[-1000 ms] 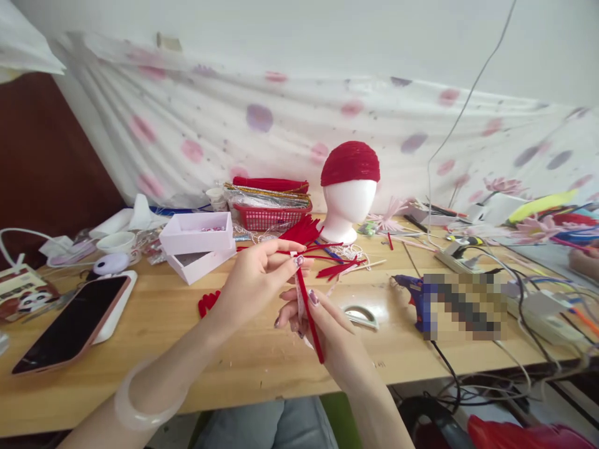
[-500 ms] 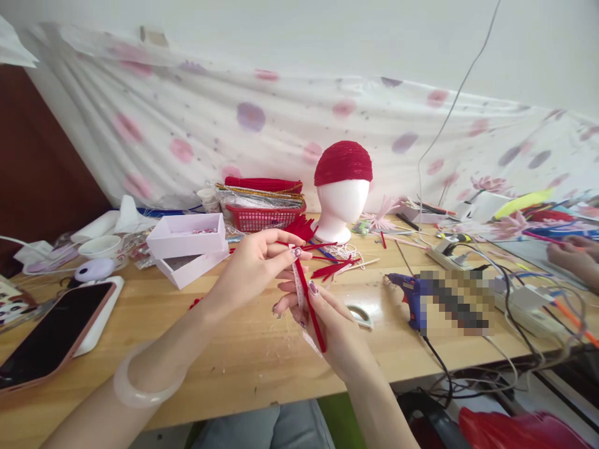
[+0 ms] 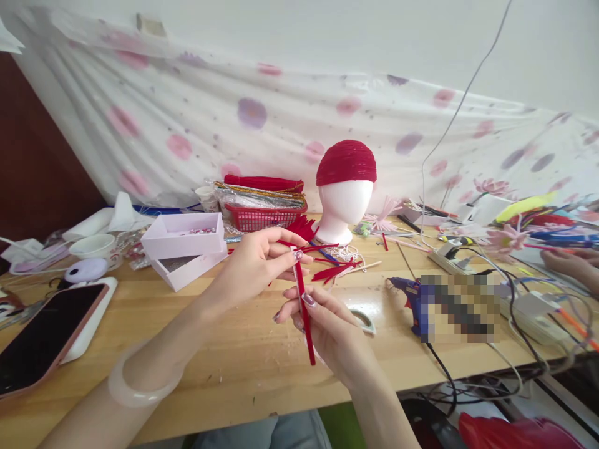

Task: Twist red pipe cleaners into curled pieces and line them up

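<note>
My left hand (image 3: 255,262) pinches the upper end of a red fuzzy pipe cleaner (image 3: 307,340) between thumb and fingertips. Lower down, the thumb and fingers of my right hand (image 3: 337,333) close on the same pipe cleaner, which slants toward me with its free end below the hand. Along it runs a pale measuring tape (image 3: 295,280), mostly hidden behind the pipe cleaner and fingers. Beyond my hands lie cut red pipe cleaner pieces (image 3: 333,272) and a fanned red bundle (image 3: 302,227). A white foam head (image 3: 344,209) wearing a red wrapped cap (image 3: 347,163) stands behind.
Left are white boxes (image 3: 185,237), a phone (image 3: 47,337) and a paper cup (image 3: 93,247). A red basket (image 3: 264,218) holds packs at the back. On the right are a blue glue gun (image 3: 414,299), a tape roll (image 3: 364,321), cabled power strips (image 3: 452,259) and another person's hand (image 3: 568,265).
The pipe cleaner has swung to hang more upright, its lower end moving left and slightly down. My right hand has shifted its fingers on it; my left hand keeps its pinch.
</note>
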Motion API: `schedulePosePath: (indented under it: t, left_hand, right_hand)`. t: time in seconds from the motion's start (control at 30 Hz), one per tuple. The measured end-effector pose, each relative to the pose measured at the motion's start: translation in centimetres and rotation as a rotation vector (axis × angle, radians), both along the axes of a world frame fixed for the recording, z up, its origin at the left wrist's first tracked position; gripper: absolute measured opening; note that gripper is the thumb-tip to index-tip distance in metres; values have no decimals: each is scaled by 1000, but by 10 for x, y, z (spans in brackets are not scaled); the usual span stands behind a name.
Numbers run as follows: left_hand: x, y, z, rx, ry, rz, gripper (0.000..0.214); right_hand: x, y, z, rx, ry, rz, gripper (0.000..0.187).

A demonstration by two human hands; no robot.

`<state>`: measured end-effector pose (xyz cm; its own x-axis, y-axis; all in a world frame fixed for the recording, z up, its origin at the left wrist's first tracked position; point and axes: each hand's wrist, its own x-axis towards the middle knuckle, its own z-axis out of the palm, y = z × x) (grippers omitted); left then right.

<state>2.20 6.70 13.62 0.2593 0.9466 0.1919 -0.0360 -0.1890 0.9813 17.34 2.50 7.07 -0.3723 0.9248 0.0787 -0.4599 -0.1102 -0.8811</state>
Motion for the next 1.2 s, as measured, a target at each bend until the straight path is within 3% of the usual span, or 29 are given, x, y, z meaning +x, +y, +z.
schedulePosePath:
  t: [0.67,1.2]
  left_hand:
    - [-2,4,-3,21,5,12,9]
    - [-4,6,-4,68,82,-63,15]
  right_hand:
    - [0,4,-8,22,-58,-11,20]
    - [2,6,-16,35,22,-19,19]
